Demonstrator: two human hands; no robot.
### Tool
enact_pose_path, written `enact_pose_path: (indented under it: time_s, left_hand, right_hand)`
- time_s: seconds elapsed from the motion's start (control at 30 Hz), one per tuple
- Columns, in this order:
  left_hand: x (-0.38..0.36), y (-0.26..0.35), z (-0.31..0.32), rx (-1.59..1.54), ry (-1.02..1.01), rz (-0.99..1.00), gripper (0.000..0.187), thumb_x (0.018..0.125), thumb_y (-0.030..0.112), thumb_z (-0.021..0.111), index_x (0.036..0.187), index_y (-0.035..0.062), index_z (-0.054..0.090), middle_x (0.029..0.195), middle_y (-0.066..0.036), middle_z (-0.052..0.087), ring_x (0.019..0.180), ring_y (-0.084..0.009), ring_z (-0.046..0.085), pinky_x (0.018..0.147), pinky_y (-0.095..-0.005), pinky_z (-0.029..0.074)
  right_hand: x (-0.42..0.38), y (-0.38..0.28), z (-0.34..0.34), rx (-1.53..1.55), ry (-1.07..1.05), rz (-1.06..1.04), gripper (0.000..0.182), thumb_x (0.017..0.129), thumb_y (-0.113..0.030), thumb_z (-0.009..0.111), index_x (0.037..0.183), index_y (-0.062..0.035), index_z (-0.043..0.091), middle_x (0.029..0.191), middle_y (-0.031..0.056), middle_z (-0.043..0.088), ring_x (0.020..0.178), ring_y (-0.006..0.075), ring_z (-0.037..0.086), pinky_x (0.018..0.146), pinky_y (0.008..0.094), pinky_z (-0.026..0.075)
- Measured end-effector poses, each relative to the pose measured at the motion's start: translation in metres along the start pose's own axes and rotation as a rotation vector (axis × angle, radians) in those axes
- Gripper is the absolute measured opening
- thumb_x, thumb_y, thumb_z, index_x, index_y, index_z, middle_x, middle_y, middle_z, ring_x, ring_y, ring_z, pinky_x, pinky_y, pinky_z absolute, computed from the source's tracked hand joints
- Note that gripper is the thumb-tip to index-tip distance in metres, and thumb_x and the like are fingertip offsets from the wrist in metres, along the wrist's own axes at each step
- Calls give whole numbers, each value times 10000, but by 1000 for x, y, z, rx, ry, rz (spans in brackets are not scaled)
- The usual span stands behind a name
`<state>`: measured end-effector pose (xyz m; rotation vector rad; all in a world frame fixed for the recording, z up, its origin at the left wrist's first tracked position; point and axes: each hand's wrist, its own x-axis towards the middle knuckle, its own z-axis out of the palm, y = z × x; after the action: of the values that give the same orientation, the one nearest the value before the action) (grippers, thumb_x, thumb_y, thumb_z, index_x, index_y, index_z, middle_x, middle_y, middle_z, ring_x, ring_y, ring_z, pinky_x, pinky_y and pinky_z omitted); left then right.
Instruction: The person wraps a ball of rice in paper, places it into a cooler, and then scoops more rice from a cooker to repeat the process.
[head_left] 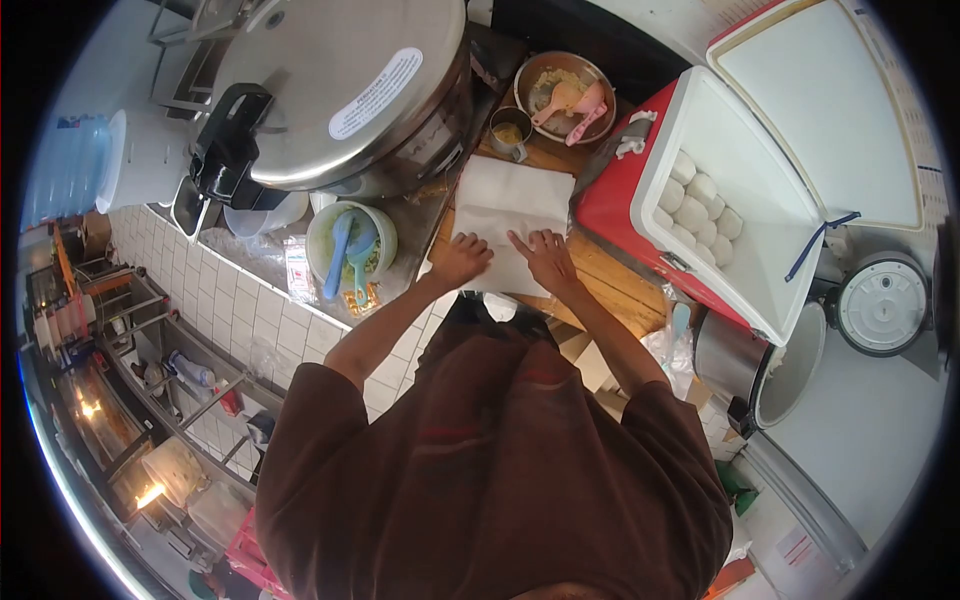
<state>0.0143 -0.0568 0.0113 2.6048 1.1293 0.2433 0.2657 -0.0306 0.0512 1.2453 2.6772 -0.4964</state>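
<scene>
White paper lies on the wooden worktop in front of me, one layer over another with an edge running across near my fingers. My left hand rests at its left side, fingers bent and slightly apart, fingertips on the paper. On the right part of the same paper is my right hand, index finger stretched out and touching the surface, the other fingers loosely spread. Neither hand is lifting anything that I can see. The lower part of the paper reaches the worktop's front edge near my body.
A large steel pressure cooker stands left. Nearby are a tub with blue utensils, a metal cup and a steel bowl with pink spoons. A red cooler, lid raised, holds several white dough balls. A metal pot sits right.
</scene>
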Motion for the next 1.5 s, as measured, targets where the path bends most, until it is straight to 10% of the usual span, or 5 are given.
enact_pose_path:
  time_s: [0.2, 0.43, 0.83, 1.5]
  left_hand:
    - [-1, 48, 12, -60, -115, 63, 493, 729, 334, 779, 1131, 133, 577, 1181, -61, 524, 1139, -268, 481, 949, -433, 405]
    - [-7, 33, 27, -183, -9, 68, 225, 772, 173, 676, 983, 97, 654, 1131, -69, 576, 1106, -263, 528, 927, -418, 439]
    - [0, 35, 11, -194, -127, 109, 332, 776, 53, 596, 1109, 58, 585, 1122, -120, 567, 1076, -291, 541, 903, -398, 451]
    - [-25, 27, 7, 126, 19, 58, 289, 817, 165, 608, 1104, 139, 594, 1136, -48, 566, 1141, -258, 511, 944, -436, 425]
  right_hand:
    - [-2, -9, -7, 68, 0, -86, 790, 831, -162, 617, 1530, -114, 251, 1607, 110, 204, 1496, 276, 150, 1186, 513, 154]
    - [0, -1, 7, 139, 154, -61, 681, 890, -194, 576, 1509, -107, 307, 1589, 65, 270, 1487, 218, 187, 1189, 478, 161]
    - [-3, -2, 7, 166, 95, -24, 659, 892, -193, 570, 1499, -107, 328, 1585, 62, 281, 1481, 215, 204, 1188, 482, 175]
    - [-5, -6, 10, 212, 67, -37, 668, 947, -323, 488, 1523, -78, 255, 1591, 119, 241, 1485, 235, 188, 1190, 541, 134]
